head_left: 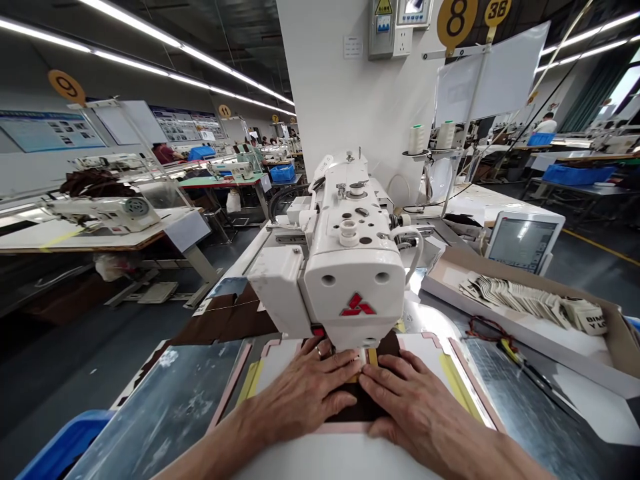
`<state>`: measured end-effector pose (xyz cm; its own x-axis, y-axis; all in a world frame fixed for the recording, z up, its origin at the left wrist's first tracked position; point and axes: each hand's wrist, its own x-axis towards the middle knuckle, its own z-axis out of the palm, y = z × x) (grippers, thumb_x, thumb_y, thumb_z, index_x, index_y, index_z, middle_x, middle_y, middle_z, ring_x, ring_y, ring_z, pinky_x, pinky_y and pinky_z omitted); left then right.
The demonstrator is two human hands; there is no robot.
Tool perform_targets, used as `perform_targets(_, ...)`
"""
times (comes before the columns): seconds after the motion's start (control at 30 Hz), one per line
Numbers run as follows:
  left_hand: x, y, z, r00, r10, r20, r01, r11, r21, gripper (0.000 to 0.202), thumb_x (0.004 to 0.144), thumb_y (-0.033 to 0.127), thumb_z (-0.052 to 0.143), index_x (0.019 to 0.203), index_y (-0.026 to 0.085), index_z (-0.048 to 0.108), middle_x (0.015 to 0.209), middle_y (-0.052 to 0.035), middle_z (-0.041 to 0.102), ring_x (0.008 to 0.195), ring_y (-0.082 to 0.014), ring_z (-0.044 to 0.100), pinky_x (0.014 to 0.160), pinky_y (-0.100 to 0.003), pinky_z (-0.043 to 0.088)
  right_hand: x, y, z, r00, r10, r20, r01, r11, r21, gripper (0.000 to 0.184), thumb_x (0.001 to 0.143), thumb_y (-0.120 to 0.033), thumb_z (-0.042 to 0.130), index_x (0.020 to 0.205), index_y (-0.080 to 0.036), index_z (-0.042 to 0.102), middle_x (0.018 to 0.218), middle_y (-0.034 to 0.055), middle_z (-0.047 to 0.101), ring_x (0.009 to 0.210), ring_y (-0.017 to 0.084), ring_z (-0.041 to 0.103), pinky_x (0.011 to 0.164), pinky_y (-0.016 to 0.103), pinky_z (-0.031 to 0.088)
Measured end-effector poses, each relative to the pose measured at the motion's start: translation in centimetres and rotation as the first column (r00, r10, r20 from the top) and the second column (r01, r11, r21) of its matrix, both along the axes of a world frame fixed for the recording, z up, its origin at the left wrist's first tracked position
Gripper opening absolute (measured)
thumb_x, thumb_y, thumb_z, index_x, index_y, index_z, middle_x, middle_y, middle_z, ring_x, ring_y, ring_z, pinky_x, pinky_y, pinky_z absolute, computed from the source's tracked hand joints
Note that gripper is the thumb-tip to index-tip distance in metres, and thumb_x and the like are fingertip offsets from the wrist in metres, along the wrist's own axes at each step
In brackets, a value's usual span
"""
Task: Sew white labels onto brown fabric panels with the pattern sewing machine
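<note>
Straight ahead stands a white sewing machine [350, 287] with a red three-diamond mark on its head. Under the head lies dark brown fabric [347, 412], framed by a white plate [280, 373] with pink and yellow strips. My left hand [313, 383], a ring on one finger, rests flat on the fabric with fingers stretched toward the needle area. My right hand [407, 393] lies flat opposite it, its fingertips close to the left ones. Neither hand grips anything. A small yellowish edge shows between the hands; the needle itself is hard to make out.
On the right, a cardboard box [530, 333] holds several printed labels [530, 300], with a tablet-like screen [525, 240] behind it. Thread snips [525, 367] lie on the metal table. More brown fabric [220, 317] spreads at the left, above a blue bin [65, 443].
</note>
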<state>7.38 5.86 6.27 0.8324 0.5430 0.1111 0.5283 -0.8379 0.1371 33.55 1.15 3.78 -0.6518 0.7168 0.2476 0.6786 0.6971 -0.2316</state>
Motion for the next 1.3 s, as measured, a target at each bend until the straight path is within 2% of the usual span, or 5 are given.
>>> perform_targets(0.4,0.6,0.2,0.8,1.0,-0.015,0.003,0.015,0.999,-0.032,0.058,0.101,0.044,0.064,0.154,0.035,0.042,0.153,0.0003,0.05,0.131,-0.0269,0.056,0.108,-0.038,0.043,0.6,-0.7,1.0,0.999,0.026,0.039,-0.023,0.996,-0.089,0.057,0.103,-0.06,0.044,0.146,-0.024,0.055,0.152,0.0021,0.054,0.133,0.031,0.054,0.114,0.052,0.041)
perform_targets(0.67,0.6,-0.2,0.9,1.0,0.007,-0.028,-0.008,0.999,-0.032,0.05,0.102,0.04,0.063,0.148,0.027,0.049,0.149,-0.0034,0.054,0.128,-0.0309,0.056,0.113,-0.047,0.038,-0.1,-0.5,1.1,0.999,0.004,0.036,-0.002,0.998,-0.069,0.066,0.098,-0.067,0.05,0.146,-0.023,0.054,0.147,0.0059,0.059,0.126,0.033,0.058,0.109,0.054,0.044)
perform_targets(0.83,0.7,-0.2,0.9,1.0,-0.005,0.008,0.006,1.0,-0.024,0.048,0.1,0.035,0.066,0.146,0.03,0.052,0.148,-0.0025,0.056,0.127,-0.0287,0.058,0.114,-0.046,0.04,0.2,0.0,1.5,0.999,0.033,-0.018,-0.033,0.999,-0.024,0.052,0.1,-0.056,0.055,0.139,-0.021,0.057,0.137,0.0059,0.066,0.118,0.029,0.062,0.105,0.048,0.046)
perform_targets(1.07,0.7,0.0,0.9,1.0,0.019,-0.017,-0.019,0.999,0.03,0.044,0.098,0.034,0.07,0.14,0.028,0.059,0.146,-0.003,0.058,0.127,-0.0306,0.058,0.116,-0.05,0.038,1.9,1.8,1.1,0.956,-0.288,-0.062,0.295,0.943,0.155,0.022,0.106,-0.027,0.046,0.11,-0.022,0.066,0.096,0.0046,0.071,0.086,0.023,0.066,0.077,0.037,0.049)
perform_targets(1.3,0.9,-0.3,1.0,0.999,0.045,-0.023,-0.045,0.999,-0.003,0.046,0.096,0.035,0.073,0.139,0.028,0.061,0.144,-0.0045,0.059,0.126,-0.0329,0.059,0.116,-0.055,0.038,2.2,2.0,0.5,0.954,-0.298,-0.041,0.3,0.933,0.2,0.016,0.104,-0.024,0.049,0.109,-0.024,0.064,0.095,0.0017,0.067,0.085,0.022,0.064,0.076,0.038,0.046)
